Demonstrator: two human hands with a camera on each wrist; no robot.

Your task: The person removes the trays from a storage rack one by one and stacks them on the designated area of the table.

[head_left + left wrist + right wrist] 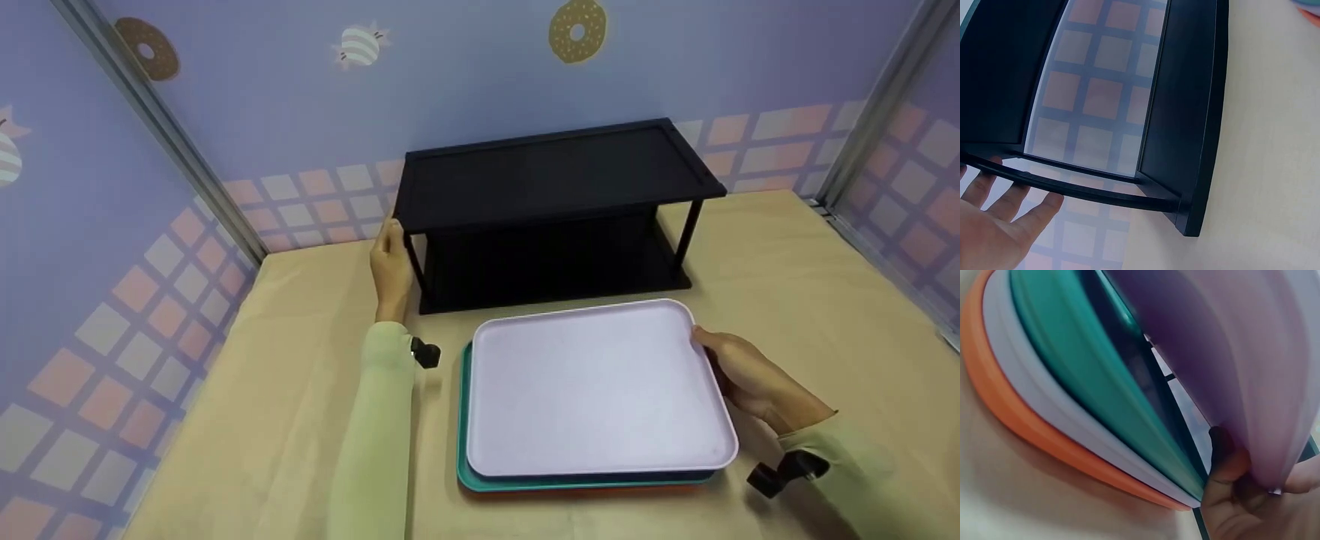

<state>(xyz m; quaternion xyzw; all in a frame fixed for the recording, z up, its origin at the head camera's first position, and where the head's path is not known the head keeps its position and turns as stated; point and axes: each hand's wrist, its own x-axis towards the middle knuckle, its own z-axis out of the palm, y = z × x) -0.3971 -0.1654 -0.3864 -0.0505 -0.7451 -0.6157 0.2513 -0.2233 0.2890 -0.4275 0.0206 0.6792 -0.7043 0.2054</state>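
Observation:
A two-tier black shelf rack (555,176) stands on the cloth in the head view. Against the upright at its left end, the fairly straight fingers of my left hand (391,266) rest; the left wrist view shows the fingertips touching that post (1100,197). My right hand (750,379) pinches the right edge of a pale lilac tray (600,390). Seen from the right wrist, this tray (1202,343) is tilted up from a stack, with a gap below it. Under it lie a teal tray (1072,365), another pale tray (1033,377) and an orange tray (1010,416).
A beige cloth (300,360) covers the table. Behind the rack rises a purple wall (465,82) printed with donuts and checks. Metal posts stand at the left corner (195,150) and right corner (877,112).

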